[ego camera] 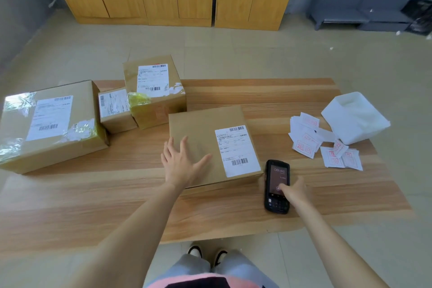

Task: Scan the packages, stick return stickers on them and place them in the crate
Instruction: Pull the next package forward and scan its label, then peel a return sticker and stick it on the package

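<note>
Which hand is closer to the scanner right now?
Right. The right hand touches the scanner; the left hand rests flat on the box left of it.

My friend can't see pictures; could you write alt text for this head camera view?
A person's left hand rests flat on a cardboard package on a wooden table while the right hand touches a handheld scanner. Three more packages lie to the left; return stickers lie to the right.
</note>
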The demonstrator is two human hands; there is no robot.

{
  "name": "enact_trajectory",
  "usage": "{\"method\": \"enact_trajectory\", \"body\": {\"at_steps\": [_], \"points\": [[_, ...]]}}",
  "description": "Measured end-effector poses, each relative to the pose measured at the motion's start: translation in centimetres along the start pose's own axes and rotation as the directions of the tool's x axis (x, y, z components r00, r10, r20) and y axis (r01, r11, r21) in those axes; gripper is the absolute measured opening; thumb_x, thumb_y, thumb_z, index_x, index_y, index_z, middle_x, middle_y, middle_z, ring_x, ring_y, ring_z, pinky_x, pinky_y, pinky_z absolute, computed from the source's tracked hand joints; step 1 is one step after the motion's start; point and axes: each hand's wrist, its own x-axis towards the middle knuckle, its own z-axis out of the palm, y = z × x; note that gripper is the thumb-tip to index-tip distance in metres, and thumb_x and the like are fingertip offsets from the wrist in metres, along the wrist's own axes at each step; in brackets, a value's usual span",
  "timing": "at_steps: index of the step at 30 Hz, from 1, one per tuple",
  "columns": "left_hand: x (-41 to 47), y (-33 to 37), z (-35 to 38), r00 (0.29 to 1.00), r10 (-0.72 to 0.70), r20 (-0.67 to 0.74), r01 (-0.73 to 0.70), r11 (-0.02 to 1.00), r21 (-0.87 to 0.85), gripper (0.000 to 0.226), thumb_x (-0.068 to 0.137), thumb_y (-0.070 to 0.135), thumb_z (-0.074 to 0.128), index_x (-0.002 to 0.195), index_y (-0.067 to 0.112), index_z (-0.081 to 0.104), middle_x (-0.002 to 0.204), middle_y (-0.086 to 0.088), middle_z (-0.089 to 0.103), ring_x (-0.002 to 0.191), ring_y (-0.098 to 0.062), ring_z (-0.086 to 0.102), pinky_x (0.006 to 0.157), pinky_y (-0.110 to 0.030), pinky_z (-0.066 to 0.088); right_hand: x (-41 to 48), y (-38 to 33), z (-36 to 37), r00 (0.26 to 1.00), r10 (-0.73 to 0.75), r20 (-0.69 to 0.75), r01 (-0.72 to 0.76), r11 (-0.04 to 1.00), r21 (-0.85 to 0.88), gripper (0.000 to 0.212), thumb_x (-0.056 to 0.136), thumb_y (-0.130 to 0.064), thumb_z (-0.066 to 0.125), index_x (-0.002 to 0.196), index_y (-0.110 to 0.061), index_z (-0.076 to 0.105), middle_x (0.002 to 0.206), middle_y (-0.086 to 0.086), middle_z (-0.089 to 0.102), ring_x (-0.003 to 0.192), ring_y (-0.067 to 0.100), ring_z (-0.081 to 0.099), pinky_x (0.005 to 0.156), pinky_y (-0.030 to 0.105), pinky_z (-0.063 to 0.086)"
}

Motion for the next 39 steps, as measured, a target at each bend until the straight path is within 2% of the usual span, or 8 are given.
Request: {"method": "enact_trajectory", "body": {"at_steps": [5,9,14,20,25,29,32,39], "points": [[2.5,5.1,-0.9,0.985,0.163,0.052,-0.164,0.986,0.02,0.083,0.08,0.068,0.052,0.146,0.023,0.027,0.153,-0.016,0.017,0.143,-0.033,0.01,0.117,-0.044,0.012,2.1,-1.5,-2.8,0.999,-0.033,-0.024,0.033,0.999,0.0,0.071,0.083,-0.027,0.067,0.142,-0.008,0.032,0.144,0.017,0.04,0.132,0.036,0.037,0.104,0.045,0.038],[3.5,9.9,-0.6,0.973,0.214,0.088,-0.209,0.976,-0.062,0.082,0.081,0.064,0.055,0.145,0.021,0.029,0.15,-0.012,0.024,0.14,-0.03,0.017,0.115,-0.041,0.02,4.1,-3.0,-5.8,0.996,-0.065,-0.055,0.066,0.998,0.004,0.066,0.083,-0.018,0.06,0.142,-0.012,0.033,0.142,0.017,0.041,0.127,0.034,0.042,0.096,0.042,0.043],[4.1,15.2,1.4,0.957,0.272,0.099,-0.27,0.962,-0.034,0.076,0.084,0.059,0.055,0.144,0.019,0.033,0.147,-0.01,0.03,0.137,-0.029,0.024,0.112,-0.04,0.025,7.8,-3.5,-9.8,0.991,-0.11,-0.071,0.108,0.994,-0.029,0.059,0.085,-0.027,0.06,0.137,-0.01,0.038,0.137,0.018,0.043,0.126,0.038,0.038,0.096,0.038,0.038],[3.5,22.0,5.8,0.975,0.203,0.09,-0.2,0.979,-0.038,0.069,0.082,0.057,0.06,0.138,0.02,0.042,0.137,-0.009,0.042,0.13,-0.029,0.034,0.108,-0.036,0.029,12.6,-3.0,-14.6,0.985,-0.169,-0.021,0.167,0.983,-0.076,0.063,0.085,-0.027,0.062,0.14,-0.012,0.034,0.139,0.018,0.036,0.128,0.038,0.036,0.103,0.043,0.037],[2.2,26.5,9.6,0.977,0.194,0.09,-0.192,0.981,-0.032,0.065,0.081,0.054,0.061,0.136,0.023,0.044,0.132,-0.006,0.045,0.125,-0.026,0.036,0.105,-0.035,0.033,16.6,-2.3,-17.3,0.97,-0.228,0.082,0.238,0.959,-0.156,0.063,0.086,-0.031,0.061,0.14,-0.014,0.035,0.135,0.015,0.039,0.125,0.035,0.042,0.096,0.039,0.039],[1.5,28.6,11.9,0.987,0.135,0.083,-0.132,0.99,-0.041,0.064,0.081,0.053,0.062,0.135,0.022,0.045,0.133,-0.003,0.045,0.125,-0.024,0.037,0.102,-0.032,0.033,18.5,-1.6,-18.2,0.931,-0.29,0.222,0.337,0.917,-0.214,0.065,0.086,-0.034,0.06,0.141,-0.016,0.032,0.132,0.013,0.046,0.121,0.031,0.047,0.095,0.038,0.043],[1.1,29.7,13.5,0.99,0.091,0.112,-0.087,0.995,-0.047,0.064,0.081,0.051,0.062,0.135,0.021,0.044,0.134,-0.003,0.045,0.127,-0.022,0.035,0.1,-0.03,0.034,19.7,-0.9,-18.6,0.896,-0.31,0.319,0.398,0.879,-0.262,0.061,0.086,-0.023,0.054,0.143,-0.02,0.031,0.127,0.012,0.047,0.116,0.029,0.05,0.094,0.037,0.045],[0.2,31.6,15.7,0.978,0.032,0.208,-0.031,0.999,-0.012,0.062,0.081,0.05,0.062,0.134,0.023,0.045,0.135,0.0,0.045,0.125,-0.02,0.036,0.099,-0.032,0.038,21.4,-0.2,-18.2,0.85,-0.369,0.376,0.492,0.81,-0.32,0.052,0.089,-0.023,0.052,0.137,-0.015,0.033,0.125,0.012,0.044,0.115,0.029,0.05,0.091,0.035,0.045]]}}
